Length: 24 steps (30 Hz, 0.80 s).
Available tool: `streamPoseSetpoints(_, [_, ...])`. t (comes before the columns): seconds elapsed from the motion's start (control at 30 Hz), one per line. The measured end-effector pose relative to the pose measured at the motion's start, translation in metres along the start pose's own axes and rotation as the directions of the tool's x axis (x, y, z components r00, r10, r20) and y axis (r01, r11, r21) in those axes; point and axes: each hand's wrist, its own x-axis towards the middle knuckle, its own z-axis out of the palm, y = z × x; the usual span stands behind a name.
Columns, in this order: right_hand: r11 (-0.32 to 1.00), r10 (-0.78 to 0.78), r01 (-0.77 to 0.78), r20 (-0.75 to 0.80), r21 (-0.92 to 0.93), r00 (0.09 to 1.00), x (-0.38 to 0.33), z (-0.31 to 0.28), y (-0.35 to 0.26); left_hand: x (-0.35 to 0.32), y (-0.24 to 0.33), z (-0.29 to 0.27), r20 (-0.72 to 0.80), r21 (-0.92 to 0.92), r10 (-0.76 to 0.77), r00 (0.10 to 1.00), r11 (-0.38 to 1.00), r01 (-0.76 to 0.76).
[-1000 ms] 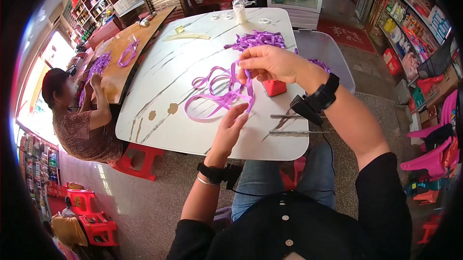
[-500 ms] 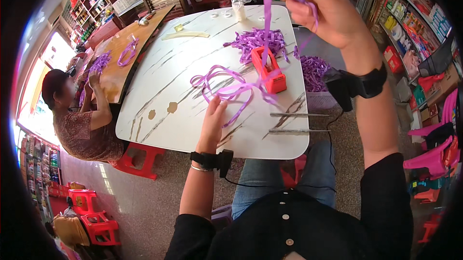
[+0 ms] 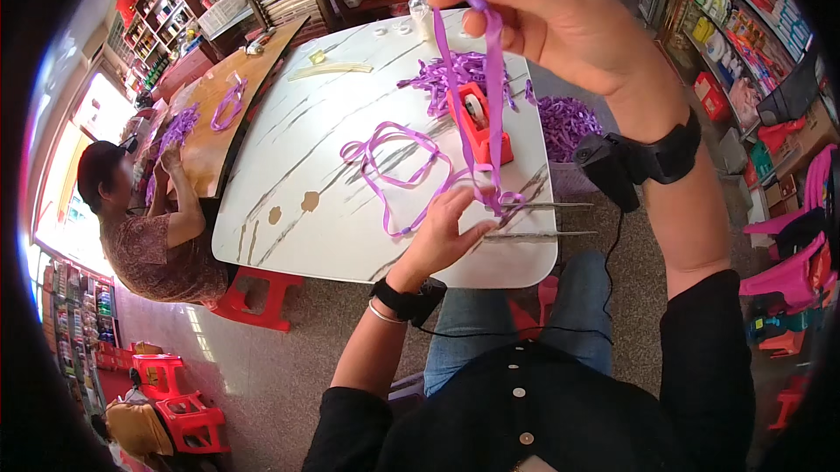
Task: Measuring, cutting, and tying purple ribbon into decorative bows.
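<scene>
My right hand (image 3: 547, 21) is raised high over the white marble-pattern table (image 3: 306, 174) and pinches the top of a purple ribbon (image 3: 493, 96) that hangs down in a long loop. My left hand (image 3: 442, 236) rests at the near table edge and holds the ribbon's lower end against the tabletop. More of the same ribbon lies in loose loops (image 3: 394, 166) on the table. A red tape dispenser (image 3: 477, 126) stands just behind the hanging ribbon. Beyond it lies a pile of purple ribbon pieces (image 3: 455, 78).
Two long thin metal rods (image 3: 534, 220) lie at the table's near right edge. A bin of purple ribbon (image 3: 564, 126) stands right of the table. Another person (image 3: 149, 227) sits at the left by a wooden table (image 3: 210, 135) with purple ribbon. Red stools (image 3: 254, 301) stand below.
My right hand has risen from table height to high above it, drawing the ribbon up into a hanging loop. My left hand stayed on the ribbon at the table edge.
</scene>
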Motion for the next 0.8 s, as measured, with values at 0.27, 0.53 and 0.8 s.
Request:
streamPoseSetpoints(0.27, [0.967, -0.193, 0.199, 0.053, -0.158, 0.98, -0.044, -0.032, -0.051, -0.024, -0.037, -0.032, -0.12, -0.076, -0.447, 0.887, 0.895, 0.441])
streamPoseSetpoints(0.53, [0.697, -0.41, 0.168, -0.195, -0.697, 0.891, -0.145, -0.055, -0.067, -0.042, -0.08, -0.077, -0.362, 0.308, -0.386, 0.848, 0.81, 0.5])
streamPoseSetpoints(0.8, [0.551, -0.57, 0.137, -0.251, -0.823, 0.782, -0.222, -0.047, -0.082, -0.042, -0.079, -0.103, -0.458, 0.186, -0.592, 0.663, 0.666, 0.722])
